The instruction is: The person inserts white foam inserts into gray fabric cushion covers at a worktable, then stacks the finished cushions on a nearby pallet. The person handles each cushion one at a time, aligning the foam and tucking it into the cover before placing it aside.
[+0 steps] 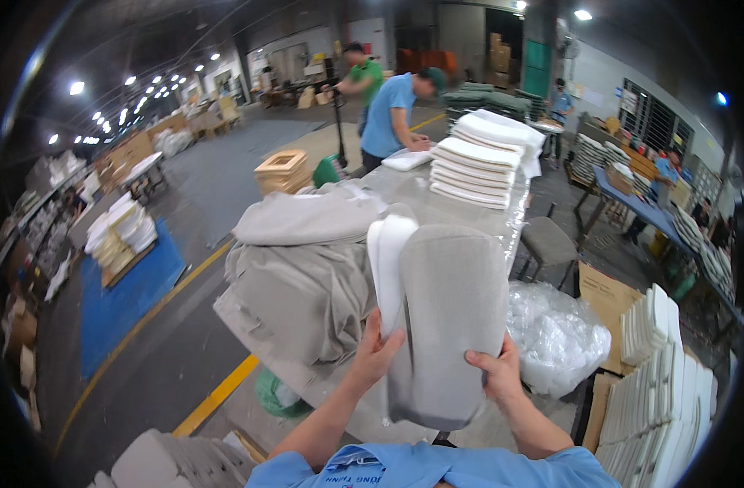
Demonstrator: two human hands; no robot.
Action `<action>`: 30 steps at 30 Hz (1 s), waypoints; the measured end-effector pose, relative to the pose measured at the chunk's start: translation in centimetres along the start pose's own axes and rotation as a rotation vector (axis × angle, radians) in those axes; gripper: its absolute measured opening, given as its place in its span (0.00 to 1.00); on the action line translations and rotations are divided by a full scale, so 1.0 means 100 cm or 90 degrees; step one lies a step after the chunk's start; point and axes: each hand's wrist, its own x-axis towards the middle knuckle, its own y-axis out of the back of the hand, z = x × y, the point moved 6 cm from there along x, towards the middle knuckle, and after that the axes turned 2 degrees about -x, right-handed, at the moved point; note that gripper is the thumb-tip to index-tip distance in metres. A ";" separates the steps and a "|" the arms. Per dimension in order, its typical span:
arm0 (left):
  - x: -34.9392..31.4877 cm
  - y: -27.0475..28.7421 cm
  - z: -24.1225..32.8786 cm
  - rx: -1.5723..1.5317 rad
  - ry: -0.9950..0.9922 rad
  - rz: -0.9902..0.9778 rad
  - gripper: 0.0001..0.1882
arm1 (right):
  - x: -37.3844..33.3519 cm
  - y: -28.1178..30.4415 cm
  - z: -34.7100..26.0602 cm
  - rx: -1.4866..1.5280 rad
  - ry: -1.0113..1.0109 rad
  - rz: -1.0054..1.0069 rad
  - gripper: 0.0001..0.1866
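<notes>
In front of my chest I hold up a long grey fabric-covered pad [453, 317] with rounded ends, tilted over the table [356, 398]. My right hand [500, 372] grips its right edge, thumb on the front face. At the lower left edge my left hand [378, 355] is closed, its fingers partly hidden. A white foam pad [391, 254] stands up behind the grey pad's left side, just above my left hand; its lower part is hidden. Left of my hands lies a heap of loose grey fabric covers [299, 285].
A stack of white pads [478, 159] stands at the table's far end, near a co-worker in blue [391, 114]. To the right are a clear plastic bag [555, 333], a chair [549, 242] and stacked white pads [652, 390]. More grey pads [165, 464] stand at lower left.
</notes>
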 end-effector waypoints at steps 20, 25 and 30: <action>-0.084 -0.026 -0.173 0.397 0.443 -0.700 0.29 | -0.143 0.028 0.144 0.082 -0.540 -0.148 0.30; -0.085 -0.029 -0.182 0.421 0.406 -0.579 0.16 | -0.109 0.126 0.147 -0.653 -0.301 -0.420 0.18; -0.082 -0.036 -0.210 0.319 0.449 -0.539 0.16 | 0.012 0.155 0.083 -0.669 -0.271 -0.125 0.15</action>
